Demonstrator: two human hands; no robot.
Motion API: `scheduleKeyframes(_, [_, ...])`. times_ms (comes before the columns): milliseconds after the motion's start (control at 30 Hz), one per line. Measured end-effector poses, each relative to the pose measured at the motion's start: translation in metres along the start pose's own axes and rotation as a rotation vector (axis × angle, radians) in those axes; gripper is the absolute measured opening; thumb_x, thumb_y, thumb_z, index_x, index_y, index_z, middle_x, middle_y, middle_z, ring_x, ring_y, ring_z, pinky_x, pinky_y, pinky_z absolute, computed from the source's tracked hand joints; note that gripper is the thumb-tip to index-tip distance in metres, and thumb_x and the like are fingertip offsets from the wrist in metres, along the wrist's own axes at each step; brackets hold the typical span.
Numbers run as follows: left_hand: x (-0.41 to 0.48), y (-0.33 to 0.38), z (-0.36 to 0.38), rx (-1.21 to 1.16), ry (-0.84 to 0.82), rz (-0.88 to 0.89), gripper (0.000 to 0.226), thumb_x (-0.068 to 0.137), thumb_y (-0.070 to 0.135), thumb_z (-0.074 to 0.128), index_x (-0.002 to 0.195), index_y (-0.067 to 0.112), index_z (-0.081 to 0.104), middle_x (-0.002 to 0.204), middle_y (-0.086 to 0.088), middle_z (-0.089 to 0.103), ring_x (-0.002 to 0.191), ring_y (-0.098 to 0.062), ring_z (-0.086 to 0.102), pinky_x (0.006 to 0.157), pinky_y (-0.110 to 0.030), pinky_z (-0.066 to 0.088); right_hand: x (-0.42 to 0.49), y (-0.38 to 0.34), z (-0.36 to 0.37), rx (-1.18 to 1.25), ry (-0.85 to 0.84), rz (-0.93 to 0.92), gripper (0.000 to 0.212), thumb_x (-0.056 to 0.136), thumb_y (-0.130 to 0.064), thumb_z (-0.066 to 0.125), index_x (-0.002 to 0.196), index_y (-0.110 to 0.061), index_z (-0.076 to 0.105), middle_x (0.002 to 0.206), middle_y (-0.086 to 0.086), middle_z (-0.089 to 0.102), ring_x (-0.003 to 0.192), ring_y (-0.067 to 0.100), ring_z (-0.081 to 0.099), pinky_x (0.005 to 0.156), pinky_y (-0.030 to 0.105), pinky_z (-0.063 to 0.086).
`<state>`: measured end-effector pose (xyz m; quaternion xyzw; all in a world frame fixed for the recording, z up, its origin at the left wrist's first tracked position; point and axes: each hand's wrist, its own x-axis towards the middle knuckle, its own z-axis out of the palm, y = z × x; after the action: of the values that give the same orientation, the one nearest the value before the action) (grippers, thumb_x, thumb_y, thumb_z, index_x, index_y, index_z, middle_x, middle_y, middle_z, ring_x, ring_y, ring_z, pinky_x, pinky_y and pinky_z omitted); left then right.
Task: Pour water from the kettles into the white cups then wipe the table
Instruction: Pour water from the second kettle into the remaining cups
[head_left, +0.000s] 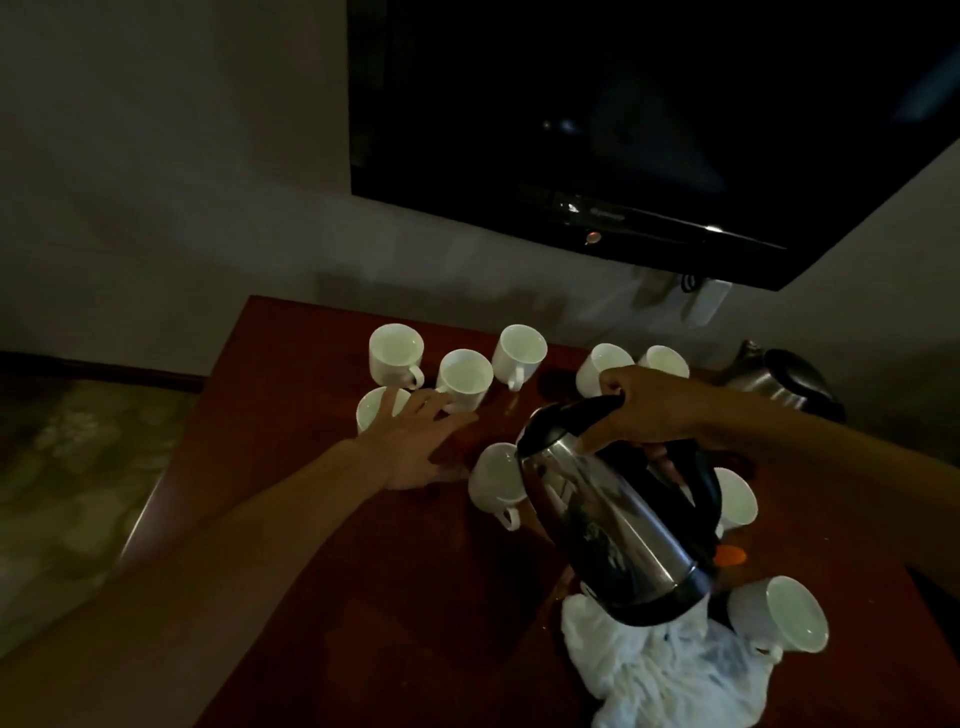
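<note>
While a patterned floor (62, 467) lies dim at the far left, a red-brown table (311, 571) takes up the middle of the view. The left hand (415, 441) reaches out over the table's far part with its fingers straight and spread, gripping nothing; whether it touches the wood cannot be told. It partly covers a front-left cup (376, 408). Behind that stands a back-left cup (396, 353), then a second cup (464, 379) just past the fingertips, and a third cup (519, 353) further right, all upright.

Near the table's middle a centre cup (493, 483) stands just beside the left hand and close under the spout end of the kettle (613, 525). This kettle, shiny steel with a black lid and base, is up in the air and tipped toward the left, hiding part of the centre cup. The right hand (654, 410) grasps its black handle from above, fingers curled round it. Behind this hand a back-middle cup (602, 364) and a back-right cup (665, 361) stand side by side, partly hidden.

Under the kettle's base a crumpled white cloth (665, 670) lies at the near edge. Right of the kettle stand a right cup (737, 499), a small orange thing (732, 556) and a near-right cup (784, 616) touching the cloth. A second kettle (779, 382) sits at the far right corner. A dark television (623, 130) hangs on the wall above.
</note>
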<state>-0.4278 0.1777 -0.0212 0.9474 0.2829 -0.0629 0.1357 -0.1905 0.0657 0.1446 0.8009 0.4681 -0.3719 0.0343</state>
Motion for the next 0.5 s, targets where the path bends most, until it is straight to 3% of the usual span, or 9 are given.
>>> scheduleKeyframes(67, [-0.005, 0.000, 0.000, 0.027, 0.010, -0.025, 0.079, 0.091, 0.070, 0.044, 0.156, 0.039, 0.010, 0.164, -0.004, 0.013, 0.152, -0.026, 0.002, 0.115, -0.061, -0.011, -0.005, 0.015, 0.005, 0.061, 0.034, -0.048, 0.050, 0.077, -0.037, 0.086, 0.086, -0.036, 0.037, 0.068, 0.008, 0.066, 0.046, 0.012, 0.056, 0.048, 0.026, 0.051])
scheduleKeyframes(133, [-0.009, 0.003, -0.001, 0.042, 0.012, -0.052, 0.080, 0.091, 0.072, 0.041, 0.156, 0.041, 0.006, 0.164, -0.004, 0.012, 0.152, -0.026, 0.001, 0.117, -0.061, -0.010, -0.013, 0.030, 0.009, 0.134, 0.081, -0.089, 0.050, 0.076, -0.035, 0.087, 0.084, -0.036, 0.037, 0.063, 0.007, 0.064, 0.043, 0.012, 0.054, 0.045, 0.026, 0.047])
scheduleKeyframes(233, [-0.014, 0.013, -0.005, 0.048, -0.005, -0.090, 0.081, 0.091, 0.073, 0.038, 0.156, 0.042, 0.002, 0.165, -0.005, 0.009, 0.152, -0.027, -0.001, 0.117, -0.061, -0.010, -0.029, 0.043, 0.016, 0.242, 0.134, -0.129, 0.045, 0.080, -0.029, 0.085, 0.102, -0.022, 0.047, 0.075, 0.024, 0.069, 0.050, 0.023, 0.057, 0.047, 0.031, 0.050])
scheduleKeyframes(333, [-0.017, 0.030, -0.011, 0.058, -0.003, -0.112, 0.081, 0.091, 0.074, 0.038, 0.156, 0.041, 0.003, 0.166, -0.005, 0.009, 0.153, -0.028, -0.001, 0.117, -0.061, -0.010, -0.040, 0.052, 0.022, 0.256, 0.238, -0.165, 0.049, 0.080, -0.030, 0.084, 0.112, -0.016, 0.049, 0.093, 0.022, 0.072, 0.075, 0.038, 0.071, 0.067, 0.045, 0.060])
scheduleKeyframes(400, [-0.019, 0.041, -0.014, 0.066, 0.010, -0.116, 0.081, 0.090, 0.074, 0.038, 0.156, 0.040, 0.006, 0.165, -0.004, 0.011, 0.153, -0.027, 0.001, 0.117, -0.062, -0.009, -0.047, 0.058, 0.025, 0.273, 0.316, -0.197, 0.047, 0.078, -0.034, 0.085, 0.107, -0.014, 0.053, 0.094, 0.011, 0.071, 0.082, 0.029, 0.072, 0.073, 0.042, 0.060])
scheduleKeyframes(500, [-0.022, 0.061, -0.022, 0.051, 0.024, -0.133, 0.079, 0.091, 0.073, 0.041, 0.155, 0.041, 0.008, 0.166, -0.002, 0.011, 0.153, -0.025, 0.001, 0.117, -0.063, -0.008, -0.057, 0.071, 0.027, 0.315, 0.373, -0.237, 0.047, 0.077, -0.036, 0.086, 0.102, -0.013, 0.054, 0.091, 0.004, 0.069, 0.080, 0.019, 0.069, 0.070, 0.033, 0.058])
